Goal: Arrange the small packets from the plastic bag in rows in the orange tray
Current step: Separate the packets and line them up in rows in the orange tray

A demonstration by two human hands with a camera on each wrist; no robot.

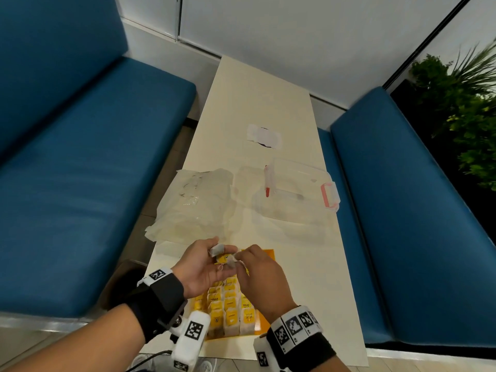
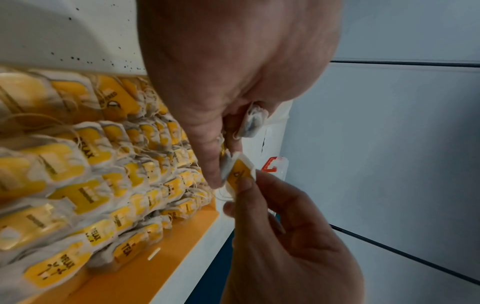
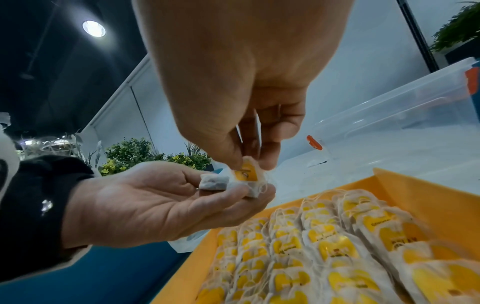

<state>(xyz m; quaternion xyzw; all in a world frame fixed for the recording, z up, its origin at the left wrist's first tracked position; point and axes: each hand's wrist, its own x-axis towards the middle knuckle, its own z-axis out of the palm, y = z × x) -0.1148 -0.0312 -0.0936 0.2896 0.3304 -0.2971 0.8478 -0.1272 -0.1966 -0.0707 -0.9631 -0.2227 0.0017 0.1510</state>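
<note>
Right hand [image 1: 257,275] pinching papery packet [image 3: 246,173] on left hand's [image 1: 200,267] cupped fingers (another there).

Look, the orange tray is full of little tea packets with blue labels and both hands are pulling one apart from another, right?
Not quite: the labels are yellow, not blue, as the right wrist view shows. The small paper tea packets do lie in rows in the orange plastic tray, and the left hand and right hand do handle packets above it.
</note>
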